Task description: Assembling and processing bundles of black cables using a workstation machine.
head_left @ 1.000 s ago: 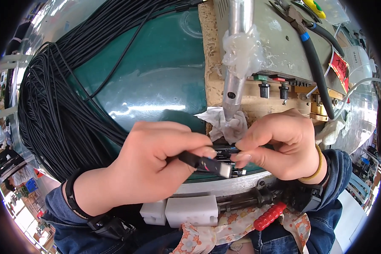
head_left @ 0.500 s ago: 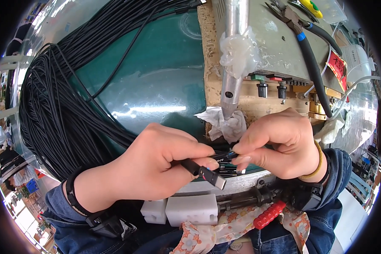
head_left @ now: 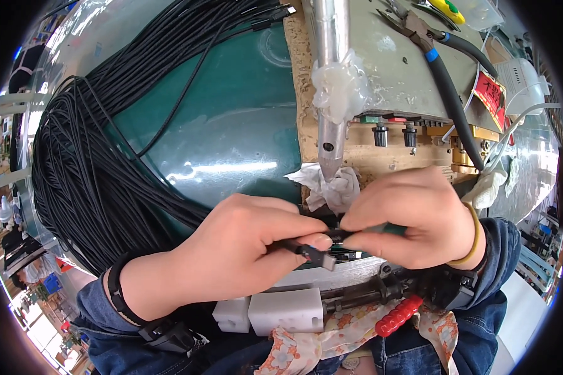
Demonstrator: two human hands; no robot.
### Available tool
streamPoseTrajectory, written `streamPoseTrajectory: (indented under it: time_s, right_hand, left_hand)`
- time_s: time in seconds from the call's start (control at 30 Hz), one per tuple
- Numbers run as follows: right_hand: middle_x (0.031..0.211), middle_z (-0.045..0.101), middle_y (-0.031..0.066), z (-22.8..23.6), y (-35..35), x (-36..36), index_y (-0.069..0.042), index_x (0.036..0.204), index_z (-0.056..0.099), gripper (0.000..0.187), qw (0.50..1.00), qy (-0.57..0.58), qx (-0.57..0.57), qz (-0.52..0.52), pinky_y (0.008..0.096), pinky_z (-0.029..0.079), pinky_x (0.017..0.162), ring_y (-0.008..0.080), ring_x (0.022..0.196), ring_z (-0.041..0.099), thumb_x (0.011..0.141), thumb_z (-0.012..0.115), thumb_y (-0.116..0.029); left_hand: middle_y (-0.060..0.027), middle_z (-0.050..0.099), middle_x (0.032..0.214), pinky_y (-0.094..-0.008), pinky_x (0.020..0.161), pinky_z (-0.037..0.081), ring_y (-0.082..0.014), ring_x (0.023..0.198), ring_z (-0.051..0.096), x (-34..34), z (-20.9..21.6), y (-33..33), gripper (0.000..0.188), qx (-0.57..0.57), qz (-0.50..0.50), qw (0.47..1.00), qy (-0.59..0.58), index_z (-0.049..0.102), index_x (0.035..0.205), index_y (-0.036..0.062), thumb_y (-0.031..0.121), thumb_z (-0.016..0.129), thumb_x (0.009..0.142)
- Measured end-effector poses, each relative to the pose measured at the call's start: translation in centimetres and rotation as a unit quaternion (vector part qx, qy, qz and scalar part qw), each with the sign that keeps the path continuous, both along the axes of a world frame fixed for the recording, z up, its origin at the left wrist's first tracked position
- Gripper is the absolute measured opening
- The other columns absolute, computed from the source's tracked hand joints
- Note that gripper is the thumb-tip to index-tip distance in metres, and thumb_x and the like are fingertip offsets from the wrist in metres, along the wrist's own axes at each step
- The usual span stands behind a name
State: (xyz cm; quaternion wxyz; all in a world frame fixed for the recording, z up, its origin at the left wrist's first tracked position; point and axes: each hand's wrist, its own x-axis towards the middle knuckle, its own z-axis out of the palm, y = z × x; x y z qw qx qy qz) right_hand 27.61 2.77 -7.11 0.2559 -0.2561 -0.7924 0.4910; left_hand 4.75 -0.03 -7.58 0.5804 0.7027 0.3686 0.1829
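Note:
My left hand [head_left: 244, 240] is closed on a black cable that ends in a plug with a flat metal tip [head_left: 328, 262]; the plug points down to the right. Its thumb and forefinger also pinch a second black connector [head_left: 336, 235], held between the two hands. From the right, my right hand [head_left: 413, 215] has thumb and fingertips closed on that connector's other end, and they hide most of it. Below the fingers, more black connectors [head_left: 350, 255] lie partly covered. A crumpled white tissue [head_left: 338, 195] sits just beyond the fingertips, under the metal nozzle [head_left: 331, 140].
A large bundle of black cables [head_left: 75, 162] covers the left of the green mat [head_left: 231, 119]. Pliers [head_left: 441, 65] lie on a grey box [head_left: 394, 56] with black knobs. Nearest me are white blocks [head_left: 284, 310] and a red ribbed handle [head_left: 399, 315].
My right fingers have closed in over the connector, covering more of it. The plug in my left hand has turned slightly, and the whole view has shifted a little.

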Motion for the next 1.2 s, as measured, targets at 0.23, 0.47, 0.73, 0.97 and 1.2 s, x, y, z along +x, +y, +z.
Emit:
streamPoseTrajectory:
  time_s: [0.23, 0.47, 0.73, 0.97, 1.2]
  right_hand:
    - [0.08, 0.064, 0.0105, -0.4, -1.0, -0.4, 0.0, 0.087, 0.065, 0.017, 0.998, 0.018, 0.059, 0.021, 0.0296, 0.05, 0.059, 0.0233, 0.068, 0.063, 0.071, 0.073, 0.0]
    - [0.077, 0.064, 0.007, -1.2, -1.2, -0.9, 0.001, 0.091, 0.063, 0.01, 0.967, -0.04, -0.212, -0.133, 0.0264, 0.051, 0.059, 0.0124, 0.07, 0.063, 0.081, 0.062, 0.004]
    - [0.079, 0.066, 0.0118, -1.0, -0.8, -1.7, 0.003, 0.094, 0.055, 0.008, 0.868, 0.087, -0.448, -0.197, 0.027, 0.056, 0.063, 0.0176, 0.071, 0.067, 0.087, 0.059, 0.002]
    - [0.079, 0.066, 0.0115, -0.8, -0.8, -1.5, 0.002, 0.094, 0.052, 0.007, 0.857, 0.09, -0.476, -0.175, 0.0269, 0.056, 0.064, 0.0181, 0.07, 0.067, 0.089, 0.057, 0.002]
    - [0.079, 0.064, 0.0099, -1.6, -1.6, -1.4, 0.003, 0.094, 0.052, 0.011, 0.921, 0.097, -0.34, -0.164, 0.0274, 0.056, 0.07, 0.0176, 0.075, 0.067, 0.086, 0.059, 0.005]
  left_hand:
    - [-0.0103, 0.057, 0.07, -0.0337, 0.055, 0.046, -0.0259, 0.06, 0.058, 0.2, -0.4, -0.3, 0.014, 0.069, 0.017, 0.997, 0.031, 0.065, 0.09, -0.0006, 0.004, 0.067, 0.077]
    - [-0.0107, 0.06, 0.073, -0.0298, 0.054, 0.045, -0.0228, 0.061, 0.057, -0.5, 0.1, -0.1, 0.014, 0.124, 0.057, 0.982, 0.128, 0.065, 0.089, -0.0012, 0.002, 0.069, 0.077]
    - [-0.0095, 0.06, 0.072, -0.0282, 0.051, 0.043, -0.0194, 0.059, 0.056, -0.4, -0.1, 0.1, 0.011, 0.228, 0.12, 0.96, 0.108, 0.064, 0.087, -0.0008, 0.0, 0.068, 0.076]
    - [-0.0072, 0.058, 0.07, -0.0253, 0.047, 0.04, -0.0157, 0.054, 0.052, -0.6, 0.2, 0.0, 0.013, 0.209, 0.107, 0.967, 0.1, 0.064, 0.088, -0.0003, -0.001, 0.069, 0.076]
    - [-0.0078, 0.058, 0.07, -0.0257, 0.047, 0.04, -0.0159, 0.054, 0.052, -0.6, 0.1, 0.0, 0.014, 0.202, 0.102, 0.969, 0.094, 0.063, 0.088, -0.0001, -0.001, 0.069, 0.075]
